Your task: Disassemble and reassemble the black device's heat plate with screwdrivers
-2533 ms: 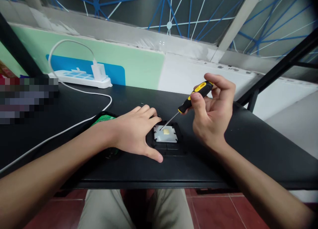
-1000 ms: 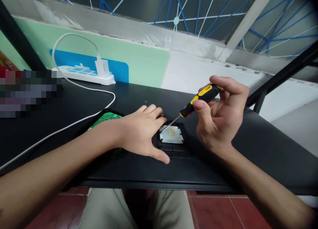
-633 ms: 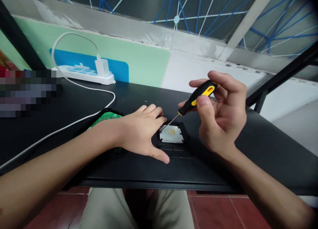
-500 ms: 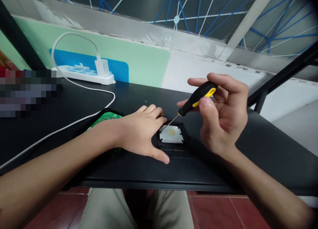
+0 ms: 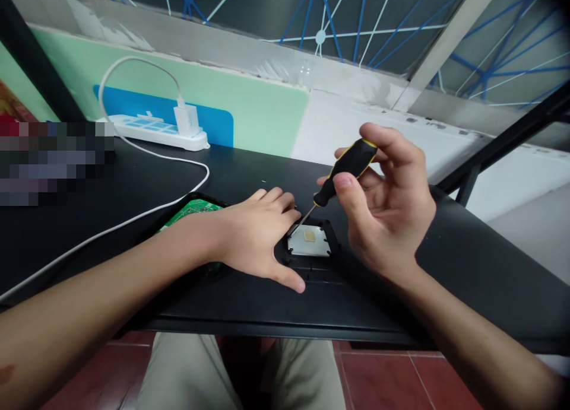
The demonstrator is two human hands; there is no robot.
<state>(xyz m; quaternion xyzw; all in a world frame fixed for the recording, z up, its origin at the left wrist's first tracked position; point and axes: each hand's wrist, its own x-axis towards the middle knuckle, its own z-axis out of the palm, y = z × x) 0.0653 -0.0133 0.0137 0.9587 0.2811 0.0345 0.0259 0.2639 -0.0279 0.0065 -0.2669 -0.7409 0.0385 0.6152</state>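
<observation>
My right hand (image 5: 387, 202) grips a black and yellow screwdriver (image 5: 350, 167) by its handle. The shaft slants down to the left, its tip at the upper left corner of a silver metal plate (image 5: 317, 246). This plate carries a small tan square pad (image 5: 309, 237) and sits in a black plastic housing (image 5: 333, 241). Spread flat, my left hand (image 5: 258, 235) presses on the housing just left of the plate and covers much of it. Partly under my left wrist and forearm is a green circuit board (image 5: 196, 207) in a black shell.
A white cable (image 5: 133, 221) runs across the black table (image 5: 467, 279) from a charger (image 5: 186, 119) plugged into a white power strip (image 5: 155, 131) at the back left. Blurred items (image 5: 48, 167) lie at the far left. A metal post (image 5: 467, 178) stands at the right.
My right hand has moved slightly left and turned the screwdriver handle, so less of its yellow shows. My left hand stays flat in place. The view has shifted a little.
</observation>
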